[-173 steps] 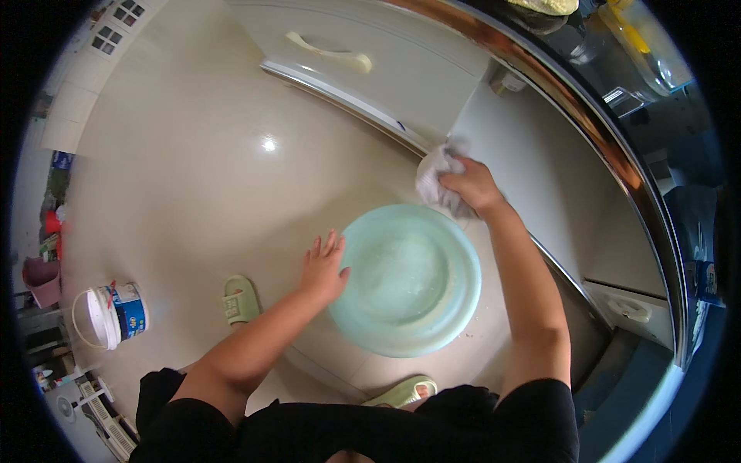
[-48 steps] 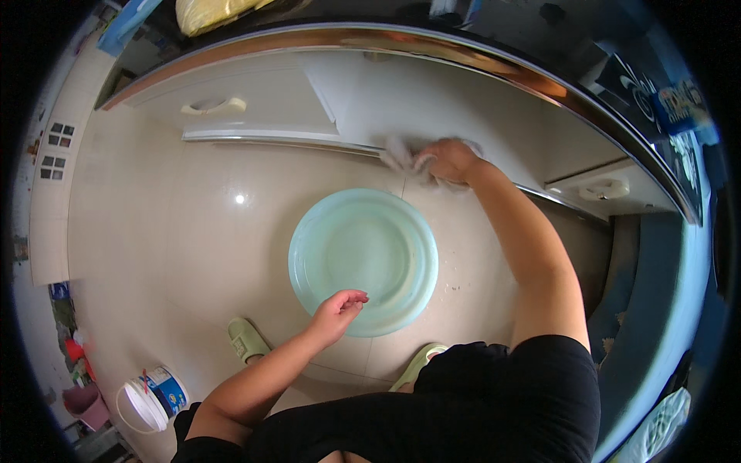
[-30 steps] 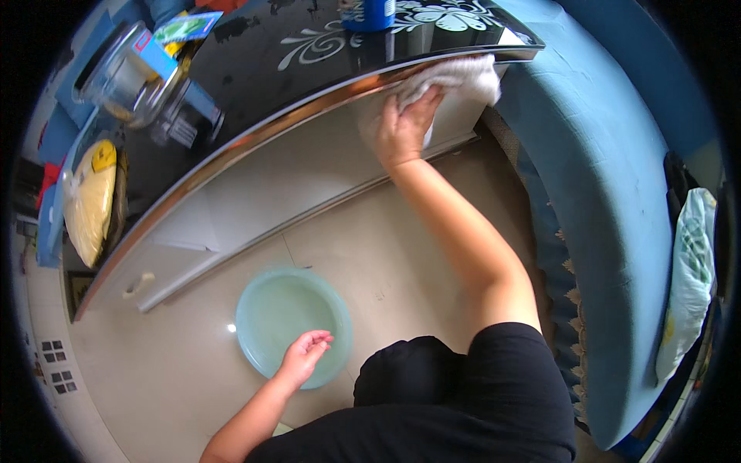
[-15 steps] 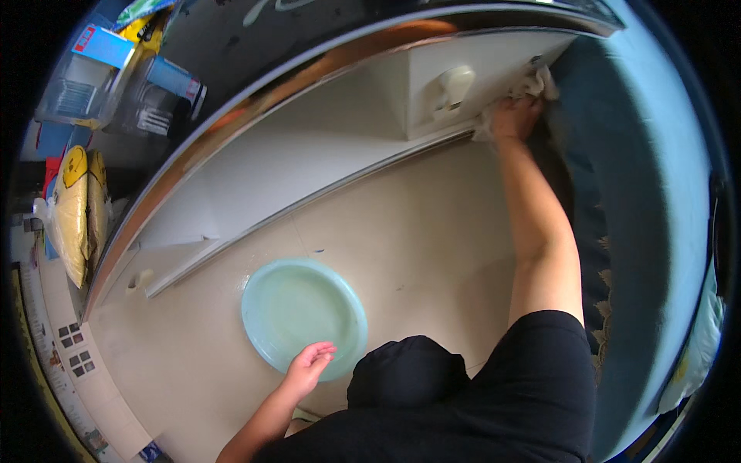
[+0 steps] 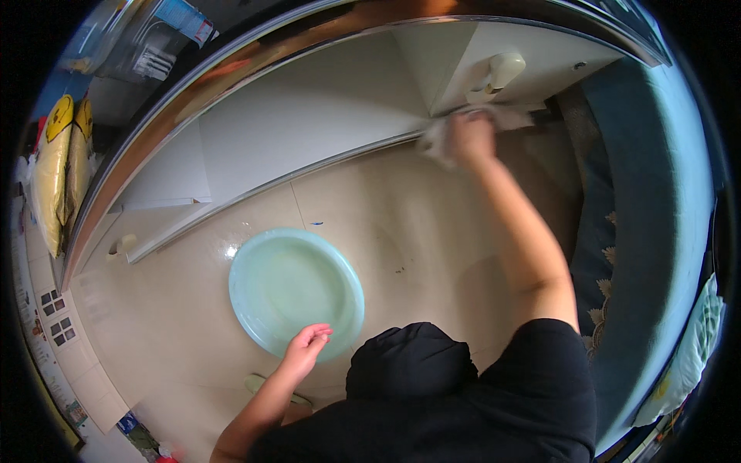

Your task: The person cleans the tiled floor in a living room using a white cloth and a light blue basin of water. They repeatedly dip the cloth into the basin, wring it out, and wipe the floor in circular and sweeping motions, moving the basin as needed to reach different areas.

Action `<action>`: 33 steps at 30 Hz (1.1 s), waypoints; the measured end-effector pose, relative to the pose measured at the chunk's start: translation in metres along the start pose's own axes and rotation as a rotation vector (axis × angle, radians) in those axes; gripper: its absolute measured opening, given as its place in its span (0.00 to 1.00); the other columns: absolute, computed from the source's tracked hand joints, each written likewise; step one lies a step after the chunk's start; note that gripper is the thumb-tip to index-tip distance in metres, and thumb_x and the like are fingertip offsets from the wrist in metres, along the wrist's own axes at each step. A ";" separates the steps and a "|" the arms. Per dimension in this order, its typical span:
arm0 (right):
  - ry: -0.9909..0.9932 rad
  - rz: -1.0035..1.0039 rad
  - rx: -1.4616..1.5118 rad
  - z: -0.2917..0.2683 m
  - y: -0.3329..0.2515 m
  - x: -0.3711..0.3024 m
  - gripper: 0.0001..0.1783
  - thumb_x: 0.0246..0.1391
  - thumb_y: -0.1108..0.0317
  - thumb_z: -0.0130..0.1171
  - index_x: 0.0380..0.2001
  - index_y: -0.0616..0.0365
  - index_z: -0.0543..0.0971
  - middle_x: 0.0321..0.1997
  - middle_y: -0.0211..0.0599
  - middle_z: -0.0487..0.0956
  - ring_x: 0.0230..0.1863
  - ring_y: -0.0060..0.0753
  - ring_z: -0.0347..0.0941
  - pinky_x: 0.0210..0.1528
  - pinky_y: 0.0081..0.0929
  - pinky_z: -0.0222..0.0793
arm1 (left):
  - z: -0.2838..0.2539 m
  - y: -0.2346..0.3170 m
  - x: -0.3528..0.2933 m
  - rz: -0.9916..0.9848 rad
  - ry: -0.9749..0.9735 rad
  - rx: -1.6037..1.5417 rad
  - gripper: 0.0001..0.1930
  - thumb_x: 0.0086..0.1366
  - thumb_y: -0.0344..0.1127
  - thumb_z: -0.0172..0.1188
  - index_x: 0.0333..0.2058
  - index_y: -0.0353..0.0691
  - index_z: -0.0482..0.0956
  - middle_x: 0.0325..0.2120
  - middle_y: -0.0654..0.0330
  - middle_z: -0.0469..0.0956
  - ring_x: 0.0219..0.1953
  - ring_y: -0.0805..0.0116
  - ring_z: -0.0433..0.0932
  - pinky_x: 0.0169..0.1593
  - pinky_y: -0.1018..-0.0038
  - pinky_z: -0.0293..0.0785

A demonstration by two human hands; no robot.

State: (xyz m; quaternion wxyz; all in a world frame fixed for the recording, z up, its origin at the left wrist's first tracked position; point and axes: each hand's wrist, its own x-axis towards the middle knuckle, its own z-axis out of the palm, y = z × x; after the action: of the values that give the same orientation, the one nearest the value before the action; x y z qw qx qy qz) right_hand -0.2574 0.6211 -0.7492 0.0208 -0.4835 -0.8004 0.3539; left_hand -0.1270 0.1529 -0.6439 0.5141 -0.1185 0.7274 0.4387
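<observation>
Person wears a plain blk top (image 5: 448,424), near side. R sleeve (image 5: 544,347) is short, same blk, hem just above elbow. Rounded blk bulge of clothing (image 5: 413,359), creased, mid-scene. Pale-green slipper (image 5: 255,382) near L, partly hidden. L hand (image 5: 305,349) & R hand (image 5: 472,137) bare, R blurred.

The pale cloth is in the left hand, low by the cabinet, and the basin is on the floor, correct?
Wrong hand: the head view shows the pale cloth in the right hand, not the left hand, low by the cabinet; the basin is on the floor.
</observation>
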 end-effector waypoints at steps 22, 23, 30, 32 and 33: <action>0.303 0.328 -0.059 -0.088 0.431 -0.237 0.41 0.50 0.48 0.50 0.61 0.60 0.53 0.64 0.56 0.50 0.64 0.53 0.47 0.63 0.43 0.43 | 0.036 0.050 0.021 0.080 -0.153 0.397 0.16 0.63 0.31 0.49 0.49 0.34 0.67 0.44 0.57 0.73 0.45 0.70 0.71 0.49 0.74 0.66; 0.264 0.442 -0.113 -0.075 0.412 -0.233 0.44 0.48 0.45 0.51 0.61 0.59 0.51 0.65 0.55 0.46 0.65 0.55 0.41 0.64 0.44 0.39 | 0.038 0.054 0.023 0.110 -0.148 0.431 0.16 0.63 0.31 0.49 0.49 0.34 0.67 0.44 0.57 0.73 0.45 0.69 0.71 0.50 0.74 0.66; 0.322 0.173 -0.453 -0.073 0.277 -0.092 0.50 0.35 0.40 0.61 0.60 0.50 0.57 0.66 0.55 0.47 0.65 0.61 0.41 0.64 0.49 0.37 | 0.027 0.038 0.029 0.120 0.025 0.567 0.20 0.59 0.34 0.55 0.49 0.34 0.67 0.47 0.51 0.70 0.48 0.62 0.70 0.52 0.73 0.65; 0.338 0.014 -0.462 -0.074 0.266 -0.043 0.47 0.35 0.41 0.61 0.58 0.49 0.61 0.65 0.54 0.51 0.64 0.59 0.45 0.64 0.50 0.39 | 0.000 0.008 0.032 0.143 0.210 0.686 0.22 0.56 0.36 0.57 0.49 0.34 0.67 0.49 0.48 0.68 0.50 0.58 0.68 0.53 0.70 0.63; 0.329 -0.034 -0.467 -0.070 0.258 -0.022 0.46 0.35 0.42 0.61 0.58 0.49 0.61 0.65 0.53 0.52 0.64 0.58 0.46 0.64 0.50 0.39 | -0.016 -0.007 0.034 0.193 0.342 0.779 0.24 0.55 0.36 0.58 0.50 0.34 0.65 0.49 0.47 0.66 0.51 0.56 0.66 0.54 0.69 0.62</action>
State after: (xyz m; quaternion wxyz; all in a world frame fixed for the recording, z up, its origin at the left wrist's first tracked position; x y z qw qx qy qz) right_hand -0.0233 0.7146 -0.8409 0.0441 -0.5125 -0.8542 0.0763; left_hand -0.1477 0.1462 -0.6757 0.3492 0.0817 0.9211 0.1518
